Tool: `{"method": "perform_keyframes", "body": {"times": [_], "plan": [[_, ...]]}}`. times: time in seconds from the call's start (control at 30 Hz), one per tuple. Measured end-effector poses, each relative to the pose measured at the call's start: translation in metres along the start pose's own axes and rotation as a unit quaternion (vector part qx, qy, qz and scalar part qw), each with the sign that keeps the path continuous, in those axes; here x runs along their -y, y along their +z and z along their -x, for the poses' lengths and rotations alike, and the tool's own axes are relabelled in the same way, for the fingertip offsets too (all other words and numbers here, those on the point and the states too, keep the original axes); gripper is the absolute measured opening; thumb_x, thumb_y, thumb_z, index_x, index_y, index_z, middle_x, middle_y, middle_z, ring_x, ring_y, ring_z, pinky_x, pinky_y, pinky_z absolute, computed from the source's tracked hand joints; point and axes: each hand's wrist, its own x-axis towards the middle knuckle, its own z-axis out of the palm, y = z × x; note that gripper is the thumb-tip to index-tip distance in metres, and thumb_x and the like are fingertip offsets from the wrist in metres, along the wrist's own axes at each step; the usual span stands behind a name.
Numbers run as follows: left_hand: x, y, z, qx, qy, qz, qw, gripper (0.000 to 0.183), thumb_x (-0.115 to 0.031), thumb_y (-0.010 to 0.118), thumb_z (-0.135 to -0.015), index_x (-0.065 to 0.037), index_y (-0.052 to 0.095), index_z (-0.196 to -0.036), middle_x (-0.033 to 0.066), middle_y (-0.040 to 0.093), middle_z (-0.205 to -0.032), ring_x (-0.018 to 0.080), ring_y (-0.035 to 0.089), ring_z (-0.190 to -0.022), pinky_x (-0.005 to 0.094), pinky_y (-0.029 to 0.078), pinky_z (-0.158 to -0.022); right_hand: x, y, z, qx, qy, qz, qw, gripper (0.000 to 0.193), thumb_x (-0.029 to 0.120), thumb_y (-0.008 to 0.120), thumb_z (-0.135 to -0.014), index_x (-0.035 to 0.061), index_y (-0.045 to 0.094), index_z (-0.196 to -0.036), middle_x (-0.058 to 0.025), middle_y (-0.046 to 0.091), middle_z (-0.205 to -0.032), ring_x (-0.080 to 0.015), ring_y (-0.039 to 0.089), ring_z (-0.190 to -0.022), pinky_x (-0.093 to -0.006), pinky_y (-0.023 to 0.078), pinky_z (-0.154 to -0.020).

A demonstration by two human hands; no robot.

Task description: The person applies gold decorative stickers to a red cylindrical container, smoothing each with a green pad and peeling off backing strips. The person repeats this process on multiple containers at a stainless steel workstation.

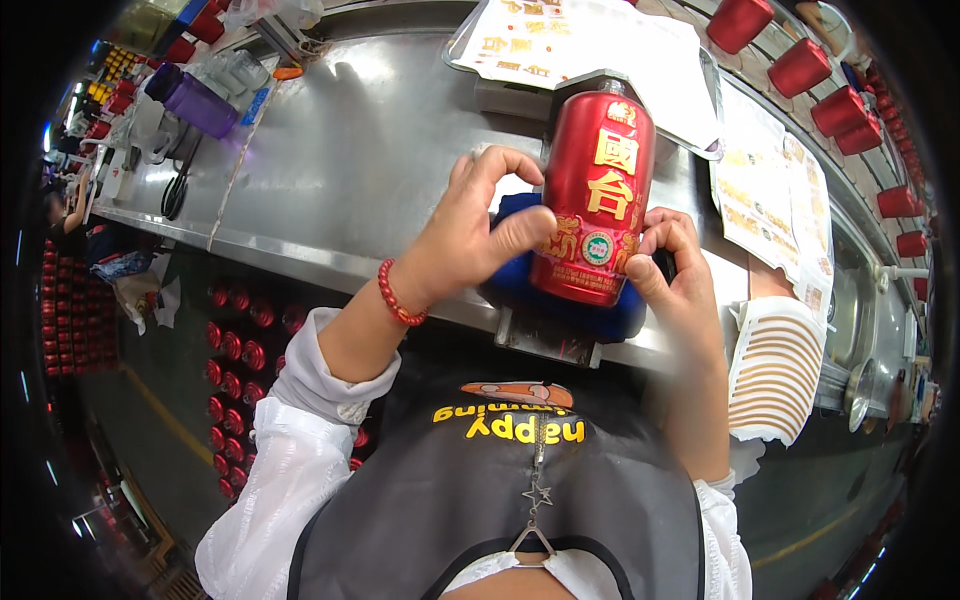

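A glossy red bottle (598, 200) with raised gold characters lies on its back, neck pointing away from me, on a blue cloth pad (515, 285) at the table's near edge. Around its lower part runs a red and gold label with a round green and white emblem (598, 249). My left hand (465, 225) is at the bottle's left side, thumb pressed on the label's left end and index finger bent against the edge. On the right, my right hand (682, 275) pinches the bottle's lower side at the label, thumb in front and fingers curled beside it.
Beyond the bottle, a tray (712, 75) carries white sheets of gold stickers. More sticker sheets (765, 190) and a sheet of brown strips (775, 375) lie right. A purple bottle (195, 103) and black scissors (180, 182) are left. Several red bottles (235, 350) stand below left.
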Motion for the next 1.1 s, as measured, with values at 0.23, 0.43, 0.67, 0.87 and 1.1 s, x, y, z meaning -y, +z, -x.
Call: {"method": "perform_keyframes", "body": {"times": [0.23,0.43,0.67,0.87,1.1], "plan": [[0.014,0.016,0.011,-0.004,0.041,-0.035,0.999,0.081,-0.061,0.073,-0.082,-0.004,0.038,-0.129,0.0194,0.044,-0.130,0.0326,0.040,-0.126,0.0460,0.032,-0.110,-0.003,0.000,0.000,0.015,-0.023,0.026,0.999,0.050,0.043,0.082,-0.079,0.0044,0.052,-0.085,-0.0150,0.051,-0.113,-0.0273,0.049,-0.115,-0.0374,0.039,-0.102],[0.014,0.017,0.010,-0.006,0.032,-0.024,0.999,0.081,-0.061,0.073,-0.082,-0.004,0.039,-0.128,0.0196,0.044,-0.130,0.0328,0.040,-0.127,0.0453,0.033,-0.110,-0.005,-0.001,0.002,0.031,-0.022,0.026,0.999,0.051,0.043,0.084,-0.077,0.0055,0.051,-0.089,-0.0139,0.050,-0.116,-0.0269,0.049,-0.114,-0.0363,0.040,-0.100],[0.016,0.019,0.009,-0.010,0.033,-0.015,0.999,0.080,-0.062,0.072,-0.083,-0.004,0.039,-0.129,0.0200,0.044,-0.131,0.0327,0.042,-0.126,0.0453,0.033,-0.110,-0.006,-0.003,0.003,0.045,-0.030,0.012,0.998,0.052,0.043,0.084,-0.077,0.0059,0.050,-0.089,-0.0139,0.049,-0.117,-0.0265,0.048,-0.115,-0.0349,0.040,-0.098],[0.013,0.020,0.011,-0.012,0.058,-0.036,0.998,0.083,-0.062,0.073,-0.082,-0.004,0.037,-0.129,0.0208,0.044,-0.131,0.0339,0.042,-0.127,0.0459,0.032,-0.110,-0.005,-0.003,0.001,0.048,-0.016,0.001,0.999,0.051,0.043,0.084,-0.077,0.0057,0.051,-0.089,-0.0141,0.049,-0.118,-0.0262,0.049,-0.116,-0.0353,0.040,-0.100],[0.013,0.020,0.010,-0.012,0.049,-0.032,0.998,0.082,-0.061,0.073,-0.082,-0.003,0.037,-0.128,0.0210,0.045,-0.130,0.0334,0.042,-0.126,0.0453,0.033,-0.110,-0.005,-0.003,0.001,0.051,-0.027,0.007,0.998,0.050,0.040,0.084,-0.077,0.0051,0.050,-0.088,-0.0140,0.050,-0.117,-0.0265,0.049,-0.115,-0.0352,0.040,-0.100]]}}
